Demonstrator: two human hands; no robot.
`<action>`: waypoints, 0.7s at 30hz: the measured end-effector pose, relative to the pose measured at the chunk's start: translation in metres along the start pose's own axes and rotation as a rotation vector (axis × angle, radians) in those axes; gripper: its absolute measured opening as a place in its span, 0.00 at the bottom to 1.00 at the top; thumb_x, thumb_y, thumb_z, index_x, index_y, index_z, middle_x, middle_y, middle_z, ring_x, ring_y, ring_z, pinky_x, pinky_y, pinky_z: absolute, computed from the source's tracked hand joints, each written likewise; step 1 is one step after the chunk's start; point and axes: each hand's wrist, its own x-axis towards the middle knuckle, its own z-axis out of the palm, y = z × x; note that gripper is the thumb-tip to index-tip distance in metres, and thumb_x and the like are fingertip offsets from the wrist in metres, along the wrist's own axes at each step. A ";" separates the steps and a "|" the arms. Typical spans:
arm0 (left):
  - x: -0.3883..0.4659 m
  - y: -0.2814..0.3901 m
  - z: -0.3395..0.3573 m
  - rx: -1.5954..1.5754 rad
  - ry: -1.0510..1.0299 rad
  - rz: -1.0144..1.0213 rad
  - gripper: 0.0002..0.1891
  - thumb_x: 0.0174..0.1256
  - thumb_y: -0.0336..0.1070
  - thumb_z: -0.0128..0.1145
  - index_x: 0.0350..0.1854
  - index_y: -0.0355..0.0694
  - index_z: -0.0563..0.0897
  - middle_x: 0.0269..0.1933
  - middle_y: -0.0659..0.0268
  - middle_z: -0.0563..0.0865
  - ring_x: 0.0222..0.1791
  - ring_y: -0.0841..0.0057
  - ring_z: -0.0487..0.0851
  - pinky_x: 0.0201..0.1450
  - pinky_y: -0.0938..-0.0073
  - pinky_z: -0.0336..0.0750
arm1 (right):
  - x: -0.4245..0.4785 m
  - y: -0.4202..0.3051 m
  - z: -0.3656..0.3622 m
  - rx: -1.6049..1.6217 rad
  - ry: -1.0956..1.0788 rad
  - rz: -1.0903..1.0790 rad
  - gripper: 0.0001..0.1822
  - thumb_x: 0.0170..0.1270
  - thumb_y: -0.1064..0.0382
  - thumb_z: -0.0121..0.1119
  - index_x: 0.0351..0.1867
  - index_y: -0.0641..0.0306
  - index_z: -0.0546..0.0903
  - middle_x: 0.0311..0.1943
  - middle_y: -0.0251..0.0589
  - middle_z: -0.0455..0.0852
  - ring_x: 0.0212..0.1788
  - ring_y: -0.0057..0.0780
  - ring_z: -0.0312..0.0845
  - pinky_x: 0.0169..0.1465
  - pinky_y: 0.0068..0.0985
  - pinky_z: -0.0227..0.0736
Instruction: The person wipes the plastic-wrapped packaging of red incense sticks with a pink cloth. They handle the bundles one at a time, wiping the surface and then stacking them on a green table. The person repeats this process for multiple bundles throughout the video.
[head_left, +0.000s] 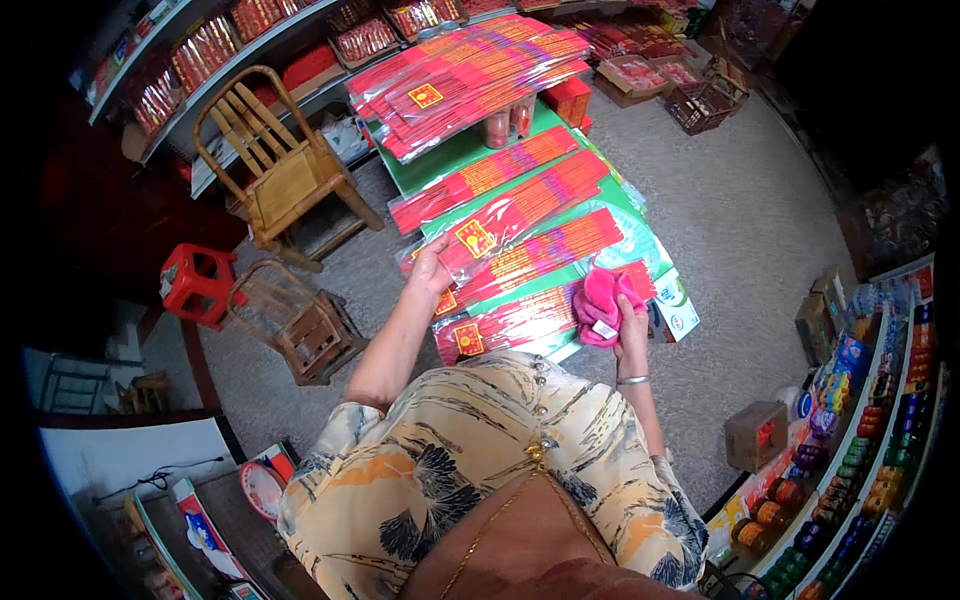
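My left hand (432, 270) grips the near-left end of a long red packet (536, 199) in clear plastic, which bears a yellow square label. In my right hand (634, 322) is a bunched pink cloth (600, 296) with a white tag, held over the right end of the nearest red packet (517, 322). Other similar packets, one of them partly under the held one (551, 247) and another farther back (487, 176), lie in rows across the green tabletop (420, 165). A large stack of these packets (472, 75) rests at the far end, above some clear jars (510, 124).
A bamboo chair (292, 195), a small wooden chair (315, 337) and a red plastic stool (196, 281) stand left of the table. Shelves of bottles (840, 465) line the right. Cardboard boxes (630, 79) and a dark crate (697, 109) sit on the floor behind.
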 end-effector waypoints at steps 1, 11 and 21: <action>-0.003 0.000 0.001 0.007 -0.006 0.014 0.21 0.67 0.34 0.51 0.59 0.32 0.68 0.59 0.48 0.75 0.60 0.53 0.73 0.64 0.47 0.65 | 0.004 -0.009 0.004 -0.016 0.008 -0.023 0.15 0.65 0.69 0.53 0.53 0.68 0.76 0.46 0.41 0.82 0.45 0.26 0.80 0.47 0.25 0.76; -0.072 0.025 0.006 -0.041 -0.278 0.061 0.23 0.66 0.38 0.52 0.61 0.34 0.68 0.59 0.50 0.75 0.58 0.56 0.75 0.61 0.50 0.70 | 0.002 -0.120 0.140 -0.939 -0.319 -1.130 0.14 0.55 0.71 0.57 0.44 0.61 0.80 0.39 0.44 0.81 0.41 0.38 0.77 0.45 0.33 0.71; -0.119 0.036 0.019 -0.030 -0.476 0.249 0.26 0.66 0.42 0.52 0.62 0.31 0.67 0.60 0.49 0.74 0.60 0.57 0.74 0.64 0.54 0.66 | -0.010 -0.085 0.202 -1.135 -0.521 -1.488 0.18 0.45 0.59 0.66 0.42 0.51 0.83 0.50 0.38 0.76 0.52 0.40 0.70 0.50 0.41 0.62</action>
